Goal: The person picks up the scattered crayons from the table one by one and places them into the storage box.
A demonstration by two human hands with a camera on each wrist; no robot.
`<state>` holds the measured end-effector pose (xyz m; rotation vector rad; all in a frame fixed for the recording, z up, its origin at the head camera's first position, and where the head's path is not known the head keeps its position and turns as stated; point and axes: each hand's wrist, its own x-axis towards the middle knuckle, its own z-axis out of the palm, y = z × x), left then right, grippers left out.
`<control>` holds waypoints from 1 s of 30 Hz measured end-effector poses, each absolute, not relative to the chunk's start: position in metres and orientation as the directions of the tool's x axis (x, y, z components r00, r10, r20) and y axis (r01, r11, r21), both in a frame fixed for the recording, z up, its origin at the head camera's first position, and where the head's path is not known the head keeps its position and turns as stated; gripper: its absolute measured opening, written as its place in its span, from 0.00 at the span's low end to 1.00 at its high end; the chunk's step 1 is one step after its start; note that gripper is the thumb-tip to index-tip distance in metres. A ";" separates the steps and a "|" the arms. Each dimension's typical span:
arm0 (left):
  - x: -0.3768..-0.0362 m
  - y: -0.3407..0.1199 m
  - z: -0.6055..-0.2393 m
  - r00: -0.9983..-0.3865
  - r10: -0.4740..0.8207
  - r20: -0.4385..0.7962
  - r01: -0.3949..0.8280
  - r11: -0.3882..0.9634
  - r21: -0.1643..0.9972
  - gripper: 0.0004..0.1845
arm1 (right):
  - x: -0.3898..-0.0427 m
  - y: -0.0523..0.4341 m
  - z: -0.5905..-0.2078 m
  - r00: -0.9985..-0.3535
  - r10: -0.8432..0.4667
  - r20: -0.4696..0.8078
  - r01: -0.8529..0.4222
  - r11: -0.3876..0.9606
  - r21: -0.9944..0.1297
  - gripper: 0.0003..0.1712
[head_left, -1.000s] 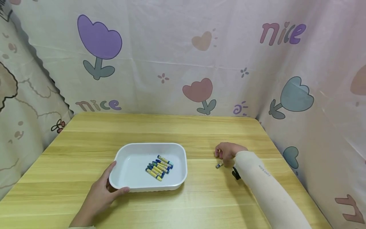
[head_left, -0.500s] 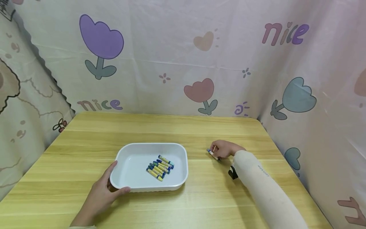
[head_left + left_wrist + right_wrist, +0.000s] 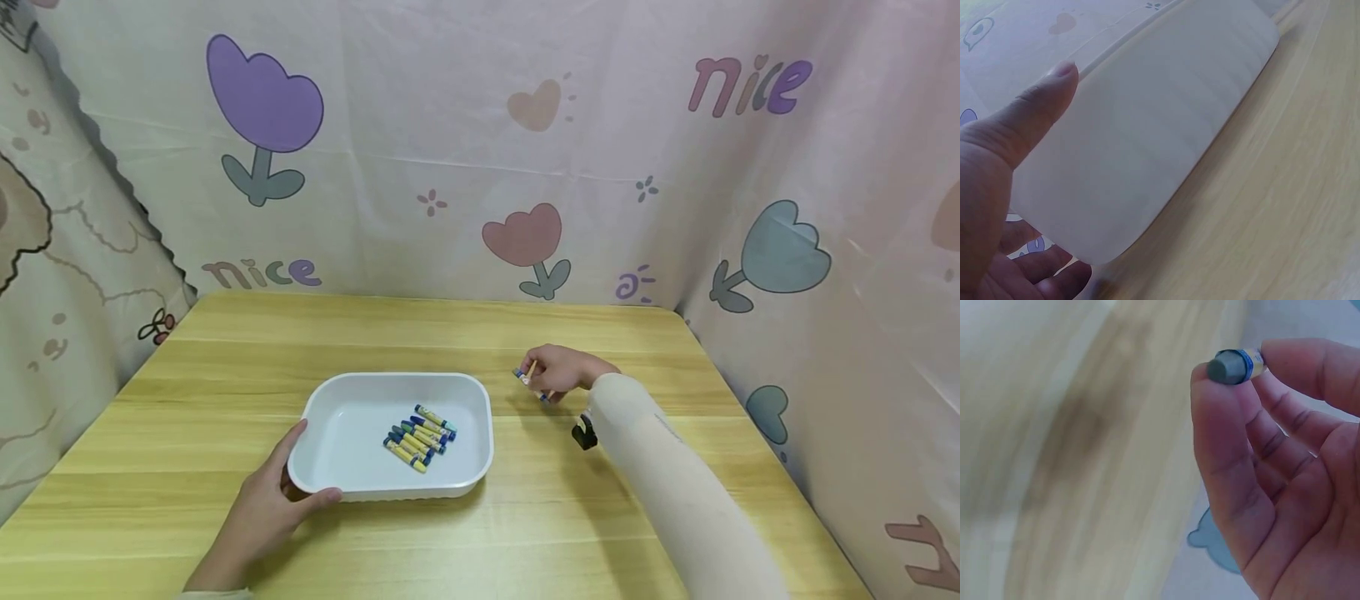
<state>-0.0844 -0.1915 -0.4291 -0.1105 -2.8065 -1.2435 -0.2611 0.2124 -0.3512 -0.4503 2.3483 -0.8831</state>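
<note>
A crayon (image 3: 1235, 366) with a dark grey-green tip, a blue band and a yellowish wrapper is pinched between the thumb and fingertips of my right hand (image 3: 561, 369). That hand is above the table, to the right of a white plastic tray (image 3: 330, 475). My left hand (image 3: 262, 504) grips the tray's near left corner. In the left wrist view, its thumb (image 3: 1041, 109) lies at the rim and the other fingers curl at the tray's end. Inside the tray, several yellow-wrapped crayons (image 3: 414, 443) lie side by side in a slanted row, toward the right.
The wooden table (image 3: 420, 333) extends around the tray on all sides. Patterned curtains (image 3: 390, 125) hang behind it and along both sides. A black wrist-worn device (image 3: 584, 432) sits under the right sleeve (image 3: 660, 467).
My right hand has moved left and away from me, lifting the crayon off the table toward the tray. The left hand and the tray stay in place.
</note>
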 end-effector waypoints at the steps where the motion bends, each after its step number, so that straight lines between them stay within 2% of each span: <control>1: -0.084 -0.192 -0.429 -0.995 0.037 0.094 0.094 0.670 0.736 0.59 | -0.262 0.208 -0.349 -0.773 -0.491 -0.403 -0.103 0.723 -0.683 0.12; 13: -0.085 -0.193 -0.430 -0.995 0.038 0.094 0.096 0.664 0.741 0.58 | -0.262 0.163 -0.332 -0.736 -0.565 -0.372 -0.179 0.693 -0.698 0.12; 30: -0.084 -0.193 -0.429 -0.996 0.037 0.079 0.083 0.673 0.735 0.59 | -0.249 0.097 -0.326 -0.699 -0.567 -0.435 -0.257 0.767 -0.588 0.12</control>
